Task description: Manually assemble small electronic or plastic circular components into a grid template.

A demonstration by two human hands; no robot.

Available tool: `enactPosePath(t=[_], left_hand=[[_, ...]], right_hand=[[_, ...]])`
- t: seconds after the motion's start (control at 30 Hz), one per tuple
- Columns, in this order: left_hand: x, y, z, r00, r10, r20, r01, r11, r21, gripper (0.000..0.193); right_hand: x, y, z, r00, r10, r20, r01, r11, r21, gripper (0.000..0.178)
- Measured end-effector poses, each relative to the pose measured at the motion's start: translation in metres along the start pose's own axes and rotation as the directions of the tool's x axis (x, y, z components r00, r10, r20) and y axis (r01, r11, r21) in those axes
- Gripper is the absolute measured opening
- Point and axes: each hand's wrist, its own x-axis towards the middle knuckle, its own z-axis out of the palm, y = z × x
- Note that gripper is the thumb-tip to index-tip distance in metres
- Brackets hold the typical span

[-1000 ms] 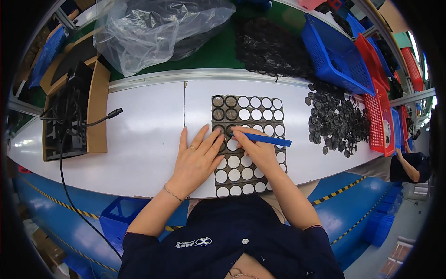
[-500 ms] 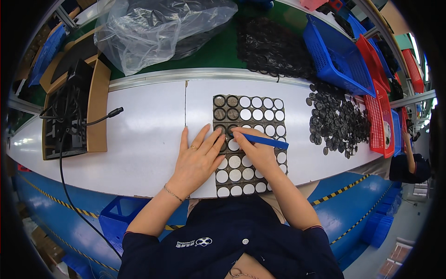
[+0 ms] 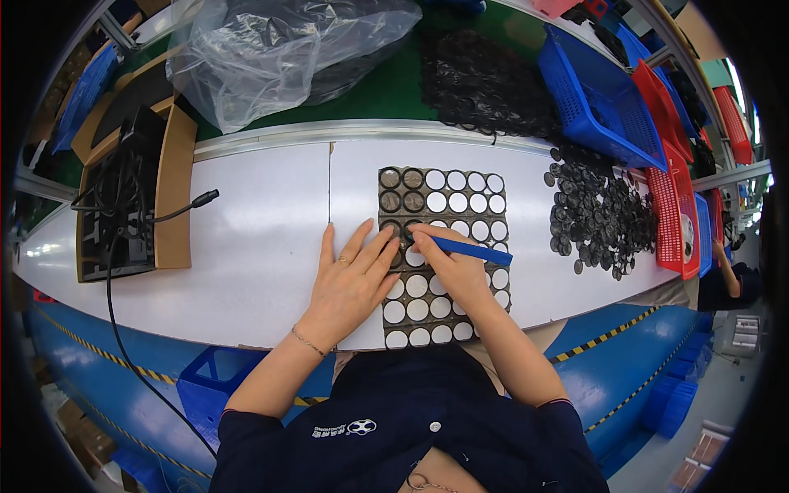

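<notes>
A dark rectangular tray (image 3: 445, 217) lies on the white table in front of me, with rows of round cells. Most cells show white discs; several at the far left look grey inside black rims. My left hand (image 3: 349, 269) rests palm down with fingers spread, its fingertips on the tray's left edge and cells. In my right hand (image 3: 454, 271), thumb and fingers pinch a long flat blue tool (image 3: 481, 251), whose back end points right. The tool's tip is hidden under the fingers, close to the left fingertips, over a cell in the left part of the tray.
Loose black discs (image 3: 604, 214) are heaped right of the tray, beside a red basket (image 3: 675, 218) and a blue basket (image 3: 596, 131). Beyond lie a black pile (image 3: 485, 82) and a clear plastic bag (image 3: 288, 62). At left stands a cardboard box (image 3: 174, 197) with cables.
Both hands and the blue tool keep practically the same place over the tray. At the far right edge, another person has shifted slightly.
</notes>
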Motion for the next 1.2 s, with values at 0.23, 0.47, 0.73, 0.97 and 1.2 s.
enactPosePath(t=[0.23,0.47,0.73,0.97,1.2], left_hand=[[0.0,0.0,0.001,1.0,0.005,-0.017,-0.005,1.0,0.007,0.049],[0.001,0.0,-0.001,1.0,-0.002,-0.01,0.002,1.0,-0.004,0.047],[0.022,-0.011,-0.007,1.0,0.016,0.011,-0.016,1.0,0.005,0.046],[0.042,-0.026,-0.004,0.997,0.027,0.077,-0.034,0.995,0.09,0.046],[0.039,-0.027,-0.002,0.998,0.02,0.057,-0.025,0.997,0.078,0.046]], right_hand=[[0.0,-0.004,0.002,1.0,0.023,-0.011,-0.023,1.0,-0.006,0.024],[0.0,0.002,-0.014,0.735,-0.676,0.044,0.464,0.456,-0.76,0.019],[0.014,0.016,-0.092,0.899,-0.196,-0.392,0.107,0.966,-0.237,0.026],[0.041,-0.009,-0.005,0.996,0.089,-0.003,-0.087,0.981,0.172,0.032],[0.044,-0.009,-0.004,0.996,0.09,0.01,-0.09,0.994,0.068,0.031]])
